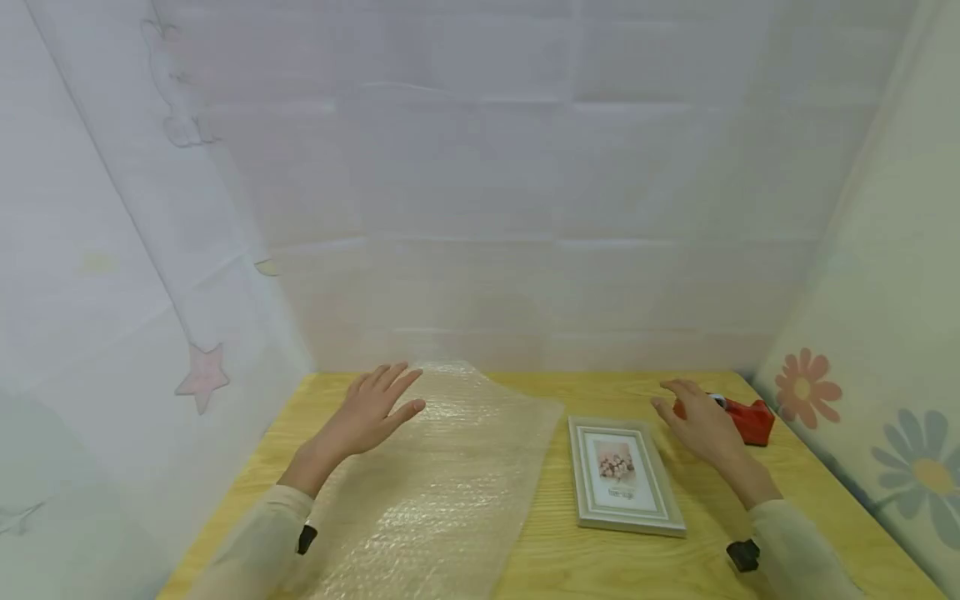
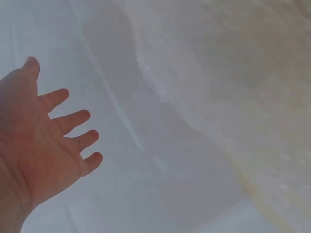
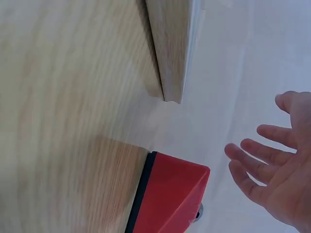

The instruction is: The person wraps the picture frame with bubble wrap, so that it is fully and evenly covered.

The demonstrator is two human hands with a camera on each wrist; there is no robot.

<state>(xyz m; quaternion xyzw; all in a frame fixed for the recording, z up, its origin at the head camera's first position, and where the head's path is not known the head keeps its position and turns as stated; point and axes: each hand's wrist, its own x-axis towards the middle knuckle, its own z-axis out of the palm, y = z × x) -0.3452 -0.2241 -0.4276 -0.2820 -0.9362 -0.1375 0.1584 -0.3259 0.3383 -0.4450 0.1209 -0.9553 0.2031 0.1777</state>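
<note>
My left hand hovers with spread fingers over the left part of a sheet of clear bubble wrap. In the left wrist view that palm holds nothing, and the wrap fills the upper right. A pale picture frame with a pink flower print lies face up beside the sheet. My right hand, fingers relaxed, is raised between the frame and a red tape dispenser, partly covering the dispenser. The right wrist view shows the hand apart from the dispenser and the frame's edge.
Everything lies on a yellow wood-grain table. White sheeting hangs behind its far edge. Side walls stand close on both sides, with a star decoration at left and flower decorations at right.
</note>
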